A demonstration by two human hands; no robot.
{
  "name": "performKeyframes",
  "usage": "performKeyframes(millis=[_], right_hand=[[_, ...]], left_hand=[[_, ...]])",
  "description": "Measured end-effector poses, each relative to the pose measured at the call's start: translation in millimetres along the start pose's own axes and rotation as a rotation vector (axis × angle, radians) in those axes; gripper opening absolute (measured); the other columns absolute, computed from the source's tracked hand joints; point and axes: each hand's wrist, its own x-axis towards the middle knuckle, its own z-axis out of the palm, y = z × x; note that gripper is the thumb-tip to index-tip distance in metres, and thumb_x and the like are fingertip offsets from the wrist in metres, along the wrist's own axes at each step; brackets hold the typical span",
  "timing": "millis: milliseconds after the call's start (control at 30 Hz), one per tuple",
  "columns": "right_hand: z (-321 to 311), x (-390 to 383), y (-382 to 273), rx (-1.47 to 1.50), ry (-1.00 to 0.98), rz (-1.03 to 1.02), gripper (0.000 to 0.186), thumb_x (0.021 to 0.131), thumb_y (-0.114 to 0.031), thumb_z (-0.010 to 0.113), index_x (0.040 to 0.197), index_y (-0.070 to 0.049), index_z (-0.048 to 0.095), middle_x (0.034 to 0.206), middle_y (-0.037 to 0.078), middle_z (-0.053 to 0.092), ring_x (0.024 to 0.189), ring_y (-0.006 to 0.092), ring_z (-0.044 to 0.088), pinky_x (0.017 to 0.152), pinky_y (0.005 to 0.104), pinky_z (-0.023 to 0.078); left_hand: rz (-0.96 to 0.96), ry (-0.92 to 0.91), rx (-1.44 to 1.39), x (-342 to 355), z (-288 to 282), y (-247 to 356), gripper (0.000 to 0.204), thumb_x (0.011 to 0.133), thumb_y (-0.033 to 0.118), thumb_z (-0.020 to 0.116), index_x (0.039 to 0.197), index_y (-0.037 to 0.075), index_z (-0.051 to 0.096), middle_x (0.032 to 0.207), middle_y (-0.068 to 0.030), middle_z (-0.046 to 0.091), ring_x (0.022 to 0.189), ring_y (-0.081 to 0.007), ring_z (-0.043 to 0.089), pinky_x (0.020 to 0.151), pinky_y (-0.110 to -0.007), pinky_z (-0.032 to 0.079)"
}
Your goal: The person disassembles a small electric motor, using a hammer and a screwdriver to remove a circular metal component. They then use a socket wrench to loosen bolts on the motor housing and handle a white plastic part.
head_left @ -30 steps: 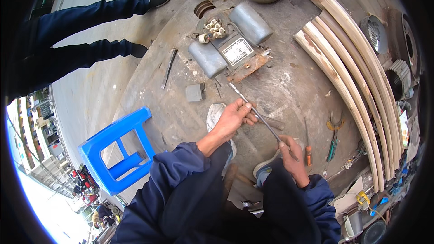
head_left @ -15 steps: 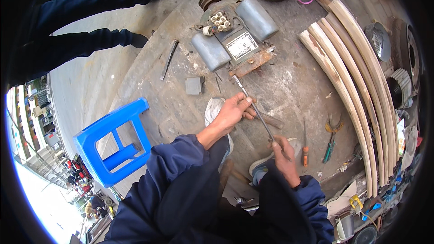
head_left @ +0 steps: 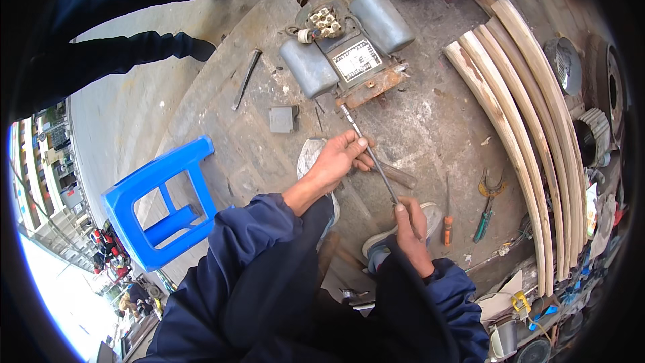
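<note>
My left hand (head_left: 334, 162) is closed around the middle of a long, thin metal socket wrench (head_left: 385, 180), thumb on top. My right hand (head_left: 412, 236) grips its near end. The wrench slants away from me, its socket end meeting the near edge of a rusty base plate (head_left: 373, 89). That plate belongs to an electric motor (head_left: 356, 60) with two grey cylinders and an open terminal block on top. Whether the socket sits on a bolt is too small to tell. Just beyond my left hand lies a brownish bar (head_left: 402, 175), partly hidden.
A grey box (head_left: 283, 119) and a chisel-like bar (head_left: 246, 79) lie left of the motor. At right are an orange-handled screwdriver (head_left: 447, 229), green-handled pliers (head_left: 481, 226) and long curved wooden poles (head_left: 514, 128). A blue stool (head_left: 158, 262) stands left; a person's legs (head_left: 141, 0) are far left.
The whole view has shifted slightly, so things sit a little higher and more to the left. Both hands keep their hold on the wrench, and its socket end stays at the base plate.
</note>
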Motion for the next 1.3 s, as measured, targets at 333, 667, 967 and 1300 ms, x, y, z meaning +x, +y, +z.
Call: performKeyframes(millis=[333,667,967,1300], right_hand=[[13.5,4.7,21.8,0.09,0.076,-0.039,0.026,0.107,-0.023,0.054,0.115,0.0,0.066,0.075,0.001,0.053,0.07,0.01,0.048,0.065,0.0289,0.039],[9.3,4.3,15.8,0.156,0.06,-0.007,0.028,0.104,-0.025,0.054,0.108,0.0,0.067,0.073,-0.001,0.048,0.068,0.0087,0.041,0.063,0.0278,0.033],[-38.7,-14.5,10.7,-0.174,0.244,-0.303,0.024,0.107,-0.017,0.054,0.111,0.004,0.067,0.072,0.011,0.06,0.062,0.0186,0.056,0.06,0.0338,0.044],[-70.8,28.8,7.6,-0.231,0.358,-0.281,0.027,0.108,-0.019,0.054,0.114,0.004,0.066,0.081,0.014,0.065,0.072,0.0215,0.062,0.069,0.0359,0.049]], left_hand=[[0.028,0.03,0.016,4.6,0.9,-4.4,0.024,0.112,0.019,0.053,0.116,-0.001,0.065,0.089,-0.0123,0.074,0.076,-0.0167,0.071,0.071,-0.027,0.057],[0.01,0.013,0.038,1.4,3.4,5.2,0.025,0.112,0.018,0.052,0.117,-0.004,0.063,0.094,-0.0109,0.07,0.081,-0.0158,0.07,0.074,-0.028,0.059],[0.016,-0.155,0.005,9.5,53.1,4.9,0.027,0.113,0.023,0.052,0.119,-0.001,0.063,0.1,-0.0084,0.07,0.086,-0.015,0.071,0.078,-0.028,0.059],[0.129,-0.09,0.084,65.1,98.0,38.3,0.027,0.113,0.022,0.052,0.113,-0.003,0.065,0.086,-0.0084,0.068,0.077,-0.0145,0.069,0.071,-0.029,0.058]])
